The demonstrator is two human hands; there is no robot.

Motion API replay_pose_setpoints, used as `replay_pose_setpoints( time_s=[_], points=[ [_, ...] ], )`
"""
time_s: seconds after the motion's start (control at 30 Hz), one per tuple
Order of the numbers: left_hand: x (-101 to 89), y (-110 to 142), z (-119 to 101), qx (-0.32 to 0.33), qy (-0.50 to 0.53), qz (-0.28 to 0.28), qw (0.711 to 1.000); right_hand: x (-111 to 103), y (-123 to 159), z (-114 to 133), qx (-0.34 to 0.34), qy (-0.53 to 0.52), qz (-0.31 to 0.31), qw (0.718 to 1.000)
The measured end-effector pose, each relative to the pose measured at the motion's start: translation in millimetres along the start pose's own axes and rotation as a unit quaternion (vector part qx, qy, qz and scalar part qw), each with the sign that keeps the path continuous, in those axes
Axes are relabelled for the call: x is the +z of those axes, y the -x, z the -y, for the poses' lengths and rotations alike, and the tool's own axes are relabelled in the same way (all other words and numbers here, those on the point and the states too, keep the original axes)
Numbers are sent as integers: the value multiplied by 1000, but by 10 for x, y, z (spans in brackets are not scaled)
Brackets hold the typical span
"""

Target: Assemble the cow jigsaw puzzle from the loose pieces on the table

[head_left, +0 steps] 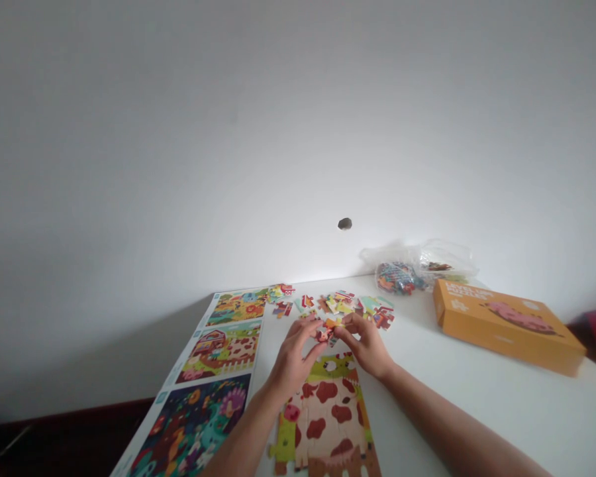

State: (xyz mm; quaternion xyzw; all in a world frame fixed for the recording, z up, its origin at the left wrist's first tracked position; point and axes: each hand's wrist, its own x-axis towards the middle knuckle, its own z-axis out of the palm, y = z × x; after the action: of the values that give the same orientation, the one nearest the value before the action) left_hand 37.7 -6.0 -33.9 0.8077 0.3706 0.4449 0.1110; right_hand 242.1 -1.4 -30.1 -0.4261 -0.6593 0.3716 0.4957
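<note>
My left hand (294, 354) and my right hand (366, 342) meet over the white table (477, 404), fingertips pinched together on a small puzzle piece (328, 331) between them. Just below them lies a partly joined jigsaw (325, 417) with a white and brown-spotted cow on green. Several loose colourful pieces (347, 305) are scattered just beyond the hands.
A reference sheet (213, 377) with three printed pictures lies at the left. An orange puzzle box (506, 324) sits at the right. Clear plastic bags (417, 265) with more pieces lie against the white wall, which has a small dark mark (344, 224).
</note>
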Motion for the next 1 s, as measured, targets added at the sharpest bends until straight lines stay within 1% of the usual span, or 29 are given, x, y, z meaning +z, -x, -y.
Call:
replay_pose_setpoints(
  time_s=[0.13, 0.2, 0.37, 0.5, 0.67, 0.83, 1.0],
  points=[
    [-33, -9, -24, -24, 0, -44, 999, -40, 15, 83, -28, 66, 30, 997],
    [-50, -15, -35, -34, 1, -62, 997, -59, 18, 114, -28, 83, 36, 996],
    [-62, -40, -41, -23, 11, -52, 998, -75, 9, 121, 2, 67, 31, 997],
    [-59, -53, -33, -10, 9, -66, 998, -83, 13, 100, 5, 56, 39, 998],
    [-73, -52, -26, -17, -1, -75, 997, -89, 17, 81, -12, 65, 46, 997],
    [-87, -41, -8, -9, -14, -83, 996, -97, 1, 70, -27, 67, 31, 997],
    [-80, -38, 18, -6, -17, -81, 997, -112, -7, 18, -62, 116, 16, 991]
  ],
)
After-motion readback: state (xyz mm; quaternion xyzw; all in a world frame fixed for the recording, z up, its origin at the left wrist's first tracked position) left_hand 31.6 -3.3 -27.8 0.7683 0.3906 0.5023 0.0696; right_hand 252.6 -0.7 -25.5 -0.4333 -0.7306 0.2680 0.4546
